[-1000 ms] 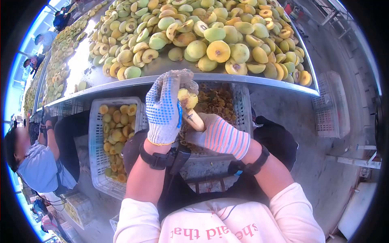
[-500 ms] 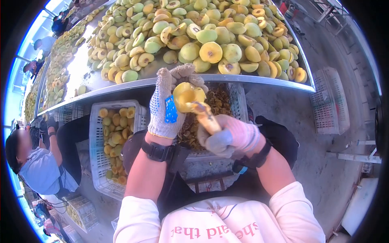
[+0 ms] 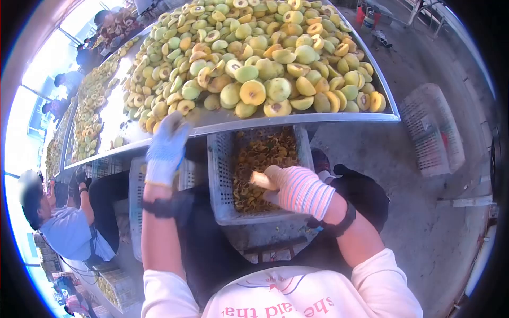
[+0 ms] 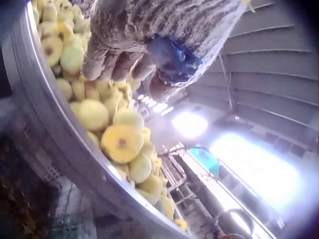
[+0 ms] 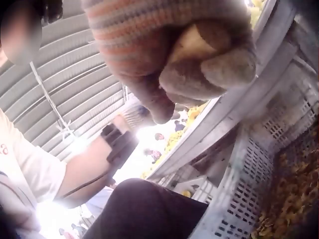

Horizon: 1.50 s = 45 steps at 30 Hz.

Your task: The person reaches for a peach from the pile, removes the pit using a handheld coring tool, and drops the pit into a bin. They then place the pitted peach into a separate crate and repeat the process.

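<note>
In the head view my gloved left hand [image 3: 168, 143] reaches over the near edge of the metal table [image 3: 254, 127], beside a heap of yellow-green peach halves [image 3: 252, 93]. Its fingers hang loosely bent above the fruit in the left wrist view, and no fruit shows in them. My right hand [image 3: 303, 191], in a striped glove, grips a short wooden-handled tool [image 3: 263, 180] over a plastic crate [image 3: 225, 180] of brown-yellow scraps [image 3: 260, 159]. From the right wrist the wooden handle [image 5: 199, 42] shows inside the curled fingers; the tool's working end is hidden.
Another crate [image 3: 135, 217] stands left of my knees, partly covered by my left arm. An empty-looking white crate [image 3: 432, 130] lies on the floor at right. A person [image 3: 74, 222] in a light blue shirt sits at left along the same table.
My left hand has let go of the hollowed peach half and moved left to the table edge. The right hand has drawn the tool away from the fruit. The head view has shifted.
</note>
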Available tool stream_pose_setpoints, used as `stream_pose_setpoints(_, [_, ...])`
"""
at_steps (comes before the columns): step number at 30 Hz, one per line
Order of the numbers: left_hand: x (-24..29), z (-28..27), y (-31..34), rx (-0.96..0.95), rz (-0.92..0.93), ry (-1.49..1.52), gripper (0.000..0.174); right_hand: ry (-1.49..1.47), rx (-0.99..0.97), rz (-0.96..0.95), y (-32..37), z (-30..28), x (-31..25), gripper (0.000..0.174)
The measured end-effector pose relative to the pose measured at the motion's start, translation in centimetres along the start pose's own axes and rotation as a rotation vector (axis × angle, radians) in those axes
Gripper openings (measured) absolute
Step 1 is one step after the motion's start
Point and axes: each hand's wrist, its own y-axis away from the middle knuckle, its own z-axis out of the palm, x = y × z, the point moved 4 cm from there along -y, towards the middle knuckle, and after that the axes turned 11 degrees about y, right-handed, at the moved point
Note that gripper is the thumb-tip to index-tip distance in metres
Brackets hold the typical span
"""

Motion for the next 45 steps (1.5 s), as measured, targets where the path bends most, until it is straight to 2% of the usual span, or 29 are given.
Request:
stream_pose_setpoints(1, [1.7,2.7,-1.7,-0.051,0.004,0.119,0.048,-0.009,0.013,0.038,0.1,-0.3,0.4,0.03])
stream_pose_setpoints(2, [2.9,5.5,-3.4,-0.051,0.108,0.104,0.052,-0.019,0.028,0.078,0.1,-0.4,0.9,0.031])
stream_pose_setpoints(3, [2.8,8.3,-5.1,-0.06,0.119,0.168,0.056,-0.031,0.04,0.122,0.2,-0.5,1.6,0.031])
stream_pose_setpoints(4, [4.2,10.7,-6.2,-0.094,0.142,0.148,0.051,-0.045,0.066,0.154,0.0,-0.1,2.5,0.033])
stream_pose_setpoints(5, [4.0,13.5,-7.7,-0.195,0.059,0.192,0.052,-0.078,0.097,0.168,0.1,-0.1,3.0,0.034])
stream_pose_setpoints(6, [4.8,14.8,-7.8,-0.103,0.158,-0.001,0.053,-0.108,0.127,0.181,0.3,-0.3,3.3,0.034])
stream_pose_setpoints(7, [5.6,15.7,-7.8,-0.007,0.255,-0.194,0.053,-0.138,0.157,0.192,0.4,-0.5,3.5,0.035])
stream_pose_setpoints(10, [5.1,15.8,-7.6,-0.142,0.267,-0.105,0.052,-0.198,0.204,0.224,0.1,-0.4,4.0,0.035])
stream_pose_setpoints(12, [4.9,15.4,-6.7,-0.212,0.296,-0.168,0.053,-0.25,0.247,0.198,-0.5,0.1,3.8,0.035])
stream_pose_setpoints(14, [4.8,15.0,-5.6,-0.218,0.318,-0.143,0.051,-0.263,0.307,0.181,-1.0,0.3,3.3,0.036])
stream_pose_setpoints(17, [2.7,13.5,-6.3,-0.211,-0.169,0.226,0.05,-0.361,0.421,0.159,-1.3,0.6,2.6,0.039])
stream_pose_setpoints(18, [2.6,12.8,-5.8,-0.228,-0.225,0.557,0.048,-0.411,0.468,0.149,-1.4,0.5,2.4,0.04])
stream_pose_setpoints(19, [2.4,11.8,-4.6,-0.242,-0.275,0.887,0.046,-0.589,0.469,0.172,-1.2,0.4,2.2,0.041])
stream_pose_setpoints(21, [1.9,9.4,-2.5,-0.253,-0.358,1.545,0.043,-0.623,0.539,0.157,-1.4,0.0,1.5,0.041])
stream_pose_setpoints(22, [1.3,8.8,-2.0,-0.282,-0.346,1.616,0.042,-0.681,0.456,0.205,-1.9,0.0,1.1,0.043])
stream_pose_setpoints(25, [0.7,6.6,0.0,-0.313,-0.426,1.808,0.044,-0.663,0.425,0.179,-2.5,-0.4,-1.2,0.045])
stream_pose_setpoints(26, [1.0,5.9,0.8,-0.419,-0.409,1.905,0.044,-0.6,0.519,0.08,-3.0,0.1,-1.5,0.045])
stream_pose_setpoints(29, [-0.6,5.6,2.1,-0.243,-0.446,1.835,0.044,-0.517,0.581,0.029,-3.6,0.1,-2.9,0.045])
stream_pose_setpoints(30, [-0.9,5.6,2.5,-0.092,-0.423,1.771,0.041,-0.528,0.63,0.036,-3.9,-0.2,-3.0,0.044])
stream_pose_setpoints(33, [0.9,5.8,3.3,-0.202,-0.298,1.635,0.042,-0.556,0.74,0.05,-4.6,-1.0,-3.2,0.043])
stream_pose_setpoints(35, [2.2,6.4,3.9,-0.242,-0.315,1.621,0.039,-0.581,0.76,0.015,-5.3,-1.2,-3.5,0.041])
stream_pose_setpoints(37, [2.1,7.1,4.2,-0.247,-0.363,1.589,0.038,-0.465,0.776,0.063,-5.8,-1.1,-3.4,0.035])
stream_pose_setpoints(38, [2.1,7.2,4.1,-0.298,-0.308,1.658,0.033,-0.397,0.769,0.081,-6.0,-1.2,-3.3,0.033])
stream_pose_setpoints(40, [1.5,7.4,4.2,-0.234,-0.138,1.452,0.031,-0.31,0.763,0.09,-6.3,-1.1,-3.3,0.031])
stream_pose_setpoints(42, [1.3,7.8,4.4,-0.173,-0.108,1.396,0.029,-0.269,0.766,0.077,-6.5,-1.0,-3.3,0.028])
stream_pose_setpoints(44, [1.3,8.3,4.8,-0.113,-0.218,1.493,0.028,-0.283,0.78,0.079,-6.6,-1.0,-3.4,0.026])
stream_pose_setpoints(45, [1.2,8.3,4.9,-0.104,-0.189,1.423,0.028,-0.29,0.786,0.08,-6.6,-1.1,-3.5,0.025])
